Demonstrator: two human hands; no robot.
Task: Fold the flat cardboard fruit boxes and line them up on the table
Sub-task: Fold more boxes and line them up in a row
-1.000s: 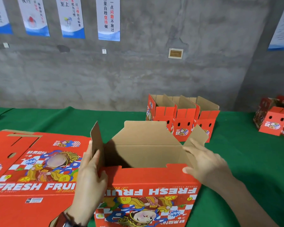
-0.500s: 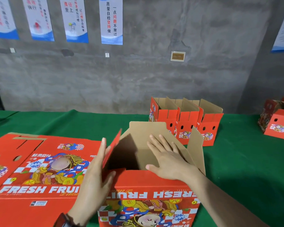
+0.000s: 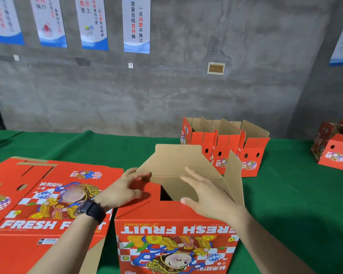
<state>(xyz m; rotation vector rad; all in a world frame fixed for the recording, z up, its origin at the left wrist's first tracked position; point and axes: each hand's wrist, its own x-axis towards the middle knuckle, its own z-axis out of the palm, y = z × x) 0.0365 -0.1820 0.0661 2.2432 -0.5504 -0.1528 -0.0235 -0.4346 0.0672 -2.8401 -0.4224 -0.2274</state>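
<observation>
A red fruit box (image 3: pixel 174 242) stands in front of me, printed "FRESH FRUIT" upside down, its flaps partly folded. My left hand (image 3: pixel 125 186) presses the red left flap (image 3: pixel 147 194) down flat, fingertips touching the edge of the brown far flap (image 3: pixel 178 167). My right hand (image 3: pixel 204 194) lies with straight fingers on that brown far flap, pushing it down. The right side flap (image 3: pixel 234 175) still stands upright. A stack of flat red boxes (image 3: pixel 48 194) lies to the left. Three folded boxes (image 3: pixel 226 153) stand in a row at the back.
The table wears a green cloth (image 3: pixel 297 194). More red boxes (image 3: pixel 335 149) sit at the far right edge. A grey concrete wall (image 3: pixel 166 91) with several posters runs behind the table.
My left hand has folded the left flap from upright down over the opening. My right hand moved from the right flap to the far flap and is pressing it down.
</observation>
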